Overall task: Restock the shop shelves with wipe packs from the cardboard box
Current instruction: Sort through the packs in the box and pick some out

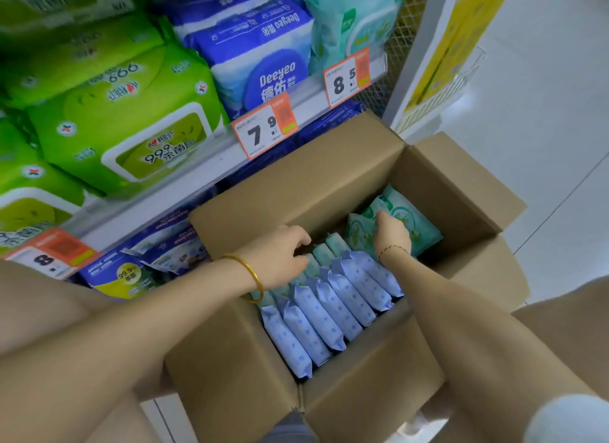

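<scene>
The shelves (211, 160) fill the upper left, stacked with lime-green packs (125, 122), blue packs (263, 63) and pale teal ones (349, 20) at the right end. More dark blue packs (125, 274) lie on the lower shelf, partly hidden behind the box. White floor tiles (543, 113) spread to the right, past a yellow sign (454, 47) on a wire rack.

The cardboard box (250, 360) stands open just in front of the shelves, its far flap leaning against the shelf edge. Inside, a row of pale blue packs (329, 310) stands on edge along the near side, and a row of teal packs (324, 253) stands behind them. A flat teal pack (412, 218) lies tilted at the right end.

Both bare forearms reach in from the lower corners, crossing over the box walls. The left hand (280, 254) is palm down over the teal row, fingers bent with their tips among the pack tops and the thumb lying along one. Whether it grips a pack cannot be told. The right hand (392, 235), seen from the back with the wrist bent down, grips the near edge of the flat teal pack. Its thumb is on top, and its fingers curl out of sight beneath.

Orange-and-white price tags (263, 129) hang from the shelf edges. A gold bangle (253, 274) circles the left wrist, a thin dark cord (392, 249) the right.
</scene>
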`<state>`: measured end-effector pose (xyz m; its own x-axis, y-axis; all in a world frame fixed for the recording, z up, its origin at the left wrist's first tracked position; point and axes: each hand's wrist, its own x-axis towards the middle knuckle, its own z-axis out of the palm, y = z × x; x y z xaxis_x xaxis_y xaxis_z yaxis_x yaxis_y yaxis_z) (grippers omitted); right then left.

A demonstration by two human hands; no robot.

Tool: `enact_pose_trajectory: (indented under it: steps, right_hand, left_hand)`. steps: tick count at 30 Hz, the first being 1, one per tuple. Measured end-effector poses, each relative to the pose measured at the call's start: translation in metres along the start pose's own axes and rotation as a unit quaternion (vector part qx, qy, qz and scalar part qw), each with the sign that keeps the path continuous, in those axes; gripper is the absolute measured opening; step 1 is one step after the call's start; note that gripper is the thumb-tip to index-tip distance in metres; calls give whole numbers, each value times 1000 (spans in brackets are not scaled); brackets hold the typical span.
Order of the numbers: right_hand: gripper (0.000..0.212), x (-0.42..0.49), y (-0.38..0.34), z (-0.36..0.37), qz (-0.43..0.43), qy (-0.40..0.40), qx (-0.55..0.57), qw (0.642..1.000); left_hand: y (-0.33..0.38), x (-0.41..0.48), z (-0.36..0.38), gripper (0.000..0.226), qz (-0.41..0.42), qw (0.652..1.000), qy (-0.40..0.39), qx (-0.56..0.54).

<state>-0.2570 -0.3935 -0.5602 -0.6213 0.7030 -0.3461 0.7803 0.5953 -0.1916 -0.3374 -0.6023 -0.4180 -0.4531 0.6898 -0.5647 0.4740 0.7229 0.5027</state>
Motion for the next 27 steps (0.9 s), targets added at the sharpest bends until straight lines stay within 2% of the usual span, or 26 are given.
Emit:
enact_pose_trajectory:
  steps: [3,5,8,10,11,13,16,19,21,23,27]
  right_hand:
    - [27,-12,-8,-18,-94,-3,-88,992]
    - [26,-21,-22,-37,-129,-20,-126,983]
    - [19,-34,-43,-83,-126,-44,-137,982]
    - [14,-43,-47,-119,-113,-74,-82,987]
    - [13,-48,-46,-135,-108,-99,-26,989]
    - [20,-61,-42,-162,-111,-161,116,974]
    - [22,-81,-37,-185,-158,-230,314,908]
    - [17,-93,-38,-187,-192,-277,427,839]
    - [16,-99,-44,-181,-204,-294,446,820]
    - [15,-107,-55,-174,-224,-309,428,819]
    - [16,-128,-86,-170,-269,-313,393,822]
  left_hand:
    - [-1,-2,1,42,-1,1000,-6,1]
    - [0,-5,0,43,-3,1000,-7,2]
    - [0,-12,-1,45,-22,999,-3,-39]
    - [1,-18,1,48,-50,991,-7,-125]
    - [2,-22,2,51,-72,978,-14,-196]
    - [1,-31,4,56,-122,929,-33,-348]
    - [-9,-46,7,62,-165,848,-35,-503]
    - [-15,-62,-4,50,-119,769,4,-627]
    - [-14,-73,-17,31,-56,735,48,-674]
    - [-13,-84,-31,19,-11,734,107,-670]
    - [-14,-115,-54,29,27,788,214,-577]
